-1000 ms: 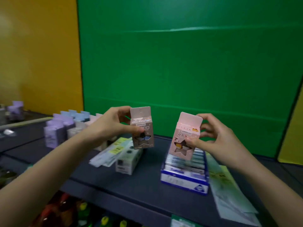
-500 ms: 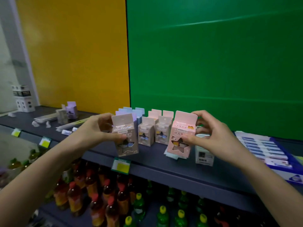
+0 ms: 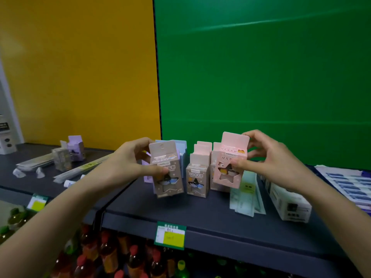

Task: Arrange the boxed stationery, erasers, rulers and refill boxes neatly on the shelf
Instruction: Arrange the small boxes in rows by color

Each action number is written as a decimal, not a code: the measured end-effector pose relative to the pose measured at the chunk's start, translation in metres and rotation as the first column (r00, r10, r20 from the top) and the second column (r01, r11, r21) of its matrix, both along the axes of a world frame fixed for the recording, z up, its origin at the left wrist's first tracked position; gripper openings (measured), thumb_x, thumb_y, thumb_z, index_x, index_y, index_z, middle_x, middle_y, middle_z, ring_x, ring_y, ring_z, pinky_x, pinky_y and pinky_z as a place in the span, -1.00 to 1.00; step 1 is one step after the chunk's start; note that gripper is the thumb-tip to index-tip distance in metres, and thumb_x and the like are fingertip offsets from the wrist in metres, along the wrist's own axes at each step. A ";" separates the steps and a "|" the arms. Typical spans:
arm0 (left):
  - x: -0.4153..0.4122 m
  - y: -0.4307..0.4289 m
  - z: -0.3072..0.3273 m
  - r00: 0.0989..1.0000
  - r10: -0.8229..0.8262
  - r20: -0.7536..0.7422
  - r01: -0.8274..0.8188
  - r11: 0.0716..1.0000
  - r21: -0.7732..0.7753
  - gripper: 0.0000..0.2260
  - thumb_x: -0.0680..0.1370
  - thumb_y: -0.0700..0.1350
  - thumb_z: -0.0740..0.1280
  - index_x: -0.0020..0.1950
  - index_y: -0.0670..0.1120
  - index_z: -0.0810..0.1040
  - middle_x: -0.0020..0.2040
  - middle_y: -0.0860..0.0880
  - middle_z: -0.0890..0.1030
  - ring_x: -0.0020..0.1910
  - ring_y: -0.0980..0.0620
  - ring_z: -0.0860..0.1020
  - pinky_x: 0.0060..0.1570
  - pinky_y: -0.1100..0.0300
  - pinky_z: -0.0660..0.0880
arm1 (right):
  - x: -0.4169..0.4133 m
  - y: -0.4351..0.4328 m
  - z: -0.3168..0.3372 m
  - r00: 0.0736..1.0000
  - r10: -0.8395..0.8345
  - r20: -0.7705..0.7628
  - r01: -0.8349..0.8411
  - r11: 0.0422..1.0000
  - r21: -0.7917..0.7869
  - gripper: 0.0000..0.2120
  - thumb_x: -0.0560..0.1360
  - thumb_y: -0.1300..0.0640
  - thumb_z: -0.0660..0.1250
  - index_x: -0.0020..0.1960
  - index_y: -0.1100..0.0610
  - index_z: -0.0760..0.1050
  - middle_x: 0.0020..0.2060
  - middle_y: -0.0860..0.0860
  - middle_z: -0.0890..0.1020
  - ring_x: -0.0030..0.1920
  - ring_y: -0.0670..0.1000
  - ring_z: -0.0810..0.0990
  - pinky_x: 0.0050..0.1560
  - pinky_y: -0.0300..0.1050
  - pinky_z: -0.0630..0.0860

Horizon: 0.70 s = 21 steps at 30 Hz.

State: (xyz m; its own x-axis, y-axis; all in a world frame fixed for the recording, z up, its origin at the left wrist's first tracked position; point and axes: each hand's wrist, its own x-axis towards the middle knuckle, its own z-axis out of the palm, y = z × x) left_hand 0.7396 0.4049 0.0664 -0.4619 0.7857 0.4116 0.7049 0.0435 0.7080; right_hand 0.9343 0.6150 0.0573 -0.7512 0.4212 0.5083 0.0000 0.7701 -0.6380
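The person's left hand (image 3: 128, 163) is clamped on a brown star-window box (image 3: 167, 171) and the right hand (image 3: 267, 159) is pinching a pink box (image 3: 230, 161). Both are held up over the dark shelf (image 3: 200, 209), partly blocking the standing row of boxes (image 3: 196, 181) behind. Flat packets (image 3: 247, 195) and a white carton (image 3: 289, 203) lie to the right, a purple box (image 3: 75, 147) sits well off left, and bottles (image 3: 108, 255) crowd the level below.
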 end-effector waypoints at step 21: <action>-0.073 0.101 0.067 0.958 -0.249 -0.145 0.258 0.965 0.046 -0.65 0.27 -0.13 0.52 -0.01 -0.14 0.54 -0.05 -0.12 0.64 0.01 -0.08 0.57 0.13 -0.08 0.49 | -0.066 0.054 0.054 0.942 -0.327 -0.071 0.333 0.939 0.091 -0.60 0.33 0.09 0.48 0.10 0.11 0.43 -0.16 -0.14 0.60 -0.06 -0.04 0.57 -0.04 -0.35 0.41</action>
